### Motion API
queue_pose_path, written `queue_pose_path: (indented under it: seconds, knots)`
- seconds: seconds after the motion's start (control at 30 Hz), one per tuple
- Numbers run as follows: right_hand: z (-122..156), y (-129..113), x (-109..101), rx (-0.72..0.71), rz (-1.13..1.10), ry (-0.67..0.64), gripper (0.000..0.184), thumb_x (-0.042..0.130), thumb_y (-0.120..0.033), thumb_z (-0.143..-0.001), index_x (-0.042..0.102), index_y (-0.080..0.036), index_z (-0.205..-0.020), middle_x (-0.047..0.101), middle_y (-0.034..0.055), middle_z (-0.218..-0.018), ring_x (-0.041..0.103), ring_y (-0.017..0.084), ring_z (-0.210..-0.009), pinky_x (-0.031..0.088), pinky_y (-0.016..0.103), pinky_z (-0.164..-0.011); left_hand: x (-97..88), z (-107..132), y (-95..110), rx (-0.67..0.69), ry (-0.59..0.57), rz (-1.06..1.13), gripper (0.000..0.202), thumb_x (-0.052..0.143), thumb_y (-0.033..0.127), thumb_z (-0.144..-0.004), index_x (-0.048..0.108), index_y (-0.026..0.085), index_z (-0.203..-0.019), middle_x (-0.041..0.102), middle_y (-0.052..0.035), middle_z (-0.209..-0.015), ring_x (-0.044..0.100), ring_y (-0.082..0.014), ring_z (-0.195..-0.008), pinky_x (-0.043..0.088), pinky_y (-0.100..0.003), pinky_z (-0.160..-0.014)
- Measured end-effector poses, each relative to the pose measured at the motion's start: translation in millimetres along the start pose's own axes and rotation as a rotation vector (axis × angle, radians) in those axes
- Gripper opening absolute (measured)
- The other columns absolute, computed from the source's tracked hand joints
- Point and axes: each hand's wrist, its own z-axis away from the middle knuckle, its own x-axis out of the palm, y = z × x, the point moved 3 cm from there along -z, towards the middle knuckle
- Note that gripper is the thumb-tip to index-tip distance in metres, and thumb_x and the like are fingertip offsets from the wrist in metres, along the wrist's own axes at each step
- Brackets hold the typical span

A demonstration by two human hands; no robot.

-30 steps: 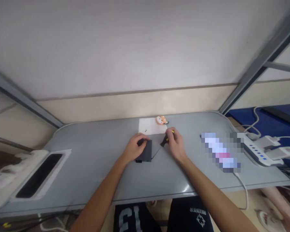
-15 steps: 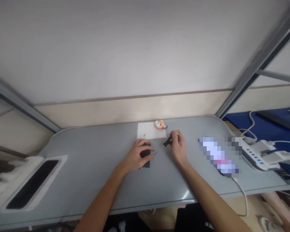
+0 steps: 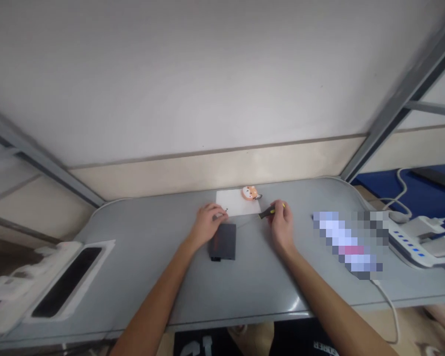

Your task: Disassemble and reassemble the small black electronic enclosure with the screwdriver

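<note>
Now dk box (image 3: pixel 223 242) less covered, R grip (image 3: pixel 282 223) round s/driver (image 3: pixel 267 212), L grip (image 3: pixel 206 221) unclear

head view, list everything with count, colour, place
desk: one, grey, across the middle
box: one, dark grey, centre
screwdriver: one, black and yellow, right of box
paper: one, white, back of desk
specks: about two, dark, on the paper
animal-faced item: one, orange and white, on the paper
phone-like slab: one, black, left
pixelated device: one, pale blue, right
cable: one, white, below the device
power strip: one, white, far right
side surface: one, blue, far right
wall: one, pale, behind
posts: two, grey, both sides
clothing: one area, black, bottom centre
left hand: one, bare, by the box
right hand: one, bare, holding screwdriver
</note>
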Motion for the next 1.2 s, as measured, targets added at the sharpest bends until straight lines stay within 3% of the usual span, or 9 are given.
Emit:
queue_pose_path:
  seconds: [0.13,0.27,0.47,0.57,0.63,0.73,1.0,1.1,1.2]
  knots:
    - [-5,6,0,-0.03,0.03,0.002,0.042,0.05,-0.062,-0.096,0.056,-0.022,-0.085,0.051,-0.0039,-0.07,0.052,0.013,-0.062,0.043,0.026,-0.056,-2.8,-36,-19,-0.025,-0.007,-0.073,0.014,0.066,0.025,-0.097,0.079,0.022,-0.092,0.072,-0.0067,-0.109,0.058,-0.0283,-0.115,0.037,-0.051,-0.109]
    - [-6,7,-2,-0.006,0.032,0.024,0.041,0.051,-0.061,-0.095,0.057,-0.022,-0.085,0.053,-0.0034,-0.072,0.053,0.014,-0.063,0.044,0.026,-0.056,3.0,-44,-26,0.01,-0.065,-0.087,0.014,0.067,0.027,-0.097,0.079,0.024,-0.093,0.073,-0.0045,-0.107,0.059,-0.0266,-0.113,0.038,-0.048,-0.109]
    - [-8,4,-3,0.042,-0.021,0.077,0.038,0.052,-0.058,-0.093,0.059,-0.022,-0.086,0.055,-0.0017,-0.077,0.056,0.015,-0.07,0.047,0.024,-0.058,-18.6,-3,-33,0.009,-0.049,-0.059,0.033,0.046,0.031,-0.107,0.069,0.026,-0.13,0.068,-0.0072,-0.132,0.057,-0.0257,-0.126,0.039,-0.05,-0.115]
    - [-6,2,-2,0.057,-0.031,0.08,0.036,0.051,-0.057,-0.093,0.059,-0.022,-0.086,0.053,-0.002,-0.077,0.055,0.014,-0.07,0.047,0.024,-0.058,-30.7,31,-32,0.072,-0.239,0.113,0.04,0.056,0.047,-0.102,0.063,0.033,-0.139,0.061,-0.0054,-0.144,0.055,-0.0255,-0.135,0.042,-0.045,-0.118]
    - [-3,-2,0,0.05,-0.029,0.072,0.034,0.052,-0.054,-0.094,0.057,-0.022,-0.084,0.05,-0.0026,-0.075,0.052,0.014,-0.069,0.046,0.024,-0.058,-34.4,49,-27,0.08,-0.335,0.164,0.048,0.064,0.048,-0.098,0.059,0.036,-0.144,0.06,-0.0048,-0.146,0.056,-0.0259,-0.136,0.042,-0.044,-0.118]
    - [0,-10,0,-0.002,-0.013,0.049,0.031,0.053,-0.05,-0.094,0.055,-0.022,-0.079,0.044,-0.0043,-0.069,0.046,0.013,-0.064,0.042,0.023,-0.056,-31.8,63,-14,0.006,-0.271,0.163,0.046,0.073,0.045,-0.092,0.065,0.035,-0.136,0.064,-0.0063,-0.137,0.057,-0.0281,-0.131,0.043,-0.048,-0.117]
    - [1,-34,-17,-0.204,0.052,0.142,0.032,0.06,-0.044,-0.09,0.046,-0.024,-0.069,0.036,-0.0085,-0.052,0.035,0.011,-0.045,0.032,0.026,-0.045,18.4,61,47,-0.154,-0.095,0.045,0.065,0.073,0.053,-0.091,0.052,0.025,-0.147,0.068,-0.0123,-0.131,0.06,-0.035,-0.124,0.048,-0.051,-0.106]
    - [5,-37,-19,-0.29,0.119,0.115,0.033,0.059,-0.048,-0.091,0.047,-0.024,-0.072,0.038,-0.0083,-0.05,0.039,0.012,-0.043,0.032,0.027,-0.044,20.2,53,49,-0.182,-0.197,0.082,0.072,0.08,0.049,-0.084,0.05,0.026,-0.145,0.069,-0.0122,-0.126,0.063,-0.0361,-0.119,0.054,-0.049,-0.098]
    - [11,-39,-20,-0.414,0.226,0.105,0.031,0.056,-0.046,-0.093,0.049,-0.024,-0.073,0.041,-0.0073,-0.051,0.042,0.012,-0.045,0.034,0.027,-0.048,9.1,43,41,-0.066,-0.252,0.067,0.068,0.087,0.038,-0.076,0.056,0.026,-0.135,0.06,-0.0122,-0.137,0.057,-0.0363,-0.13,0.048,-0.052,-0.109]
